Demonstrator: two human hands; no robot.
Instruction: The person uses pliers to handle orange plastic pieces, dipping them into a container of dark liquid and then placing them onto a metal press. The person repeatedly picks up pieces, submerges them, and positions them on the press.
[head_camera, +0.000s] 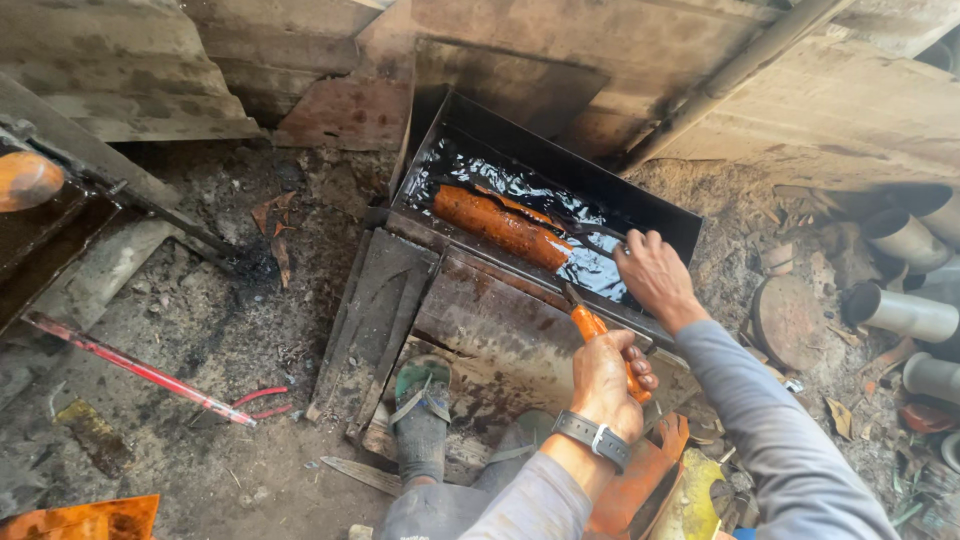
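An orange rusty pipe (500, 226) lies slantwise in a black metal tray (600, 185) half sunk in dark, shiny liquid (520, 185). The tray sits on the ground against a wall of worn planks (830, 110).

The right hand (652, 272) reaches over the tray's near rim, fingers closed round a thin dark tool (590, 232) whose far end touches the pipe's lower end. The left hand (608, 380) is clenched on the orange handles of pliers (592, 325), their dark tip pointing up toward the tray rim, just short of it. A watch with a grey strap (592, 438) sits on the left wrist, and both arms wear grey sleeves (770, 430).

Below the tray lie rusted metal sheets (480, 320), leaning on each other. A foot in a green sandal (422, 410) rests on them, near the left hand.

To the left, the dirt floor (200, 330) carries a red rod (135, 368) and a loop of red wire (260, 400). At the right edge, several grey pipe ends (905, 310) are stacked, well apart from the tray, with a round rusty disc (788, 320) between them and the right arm.
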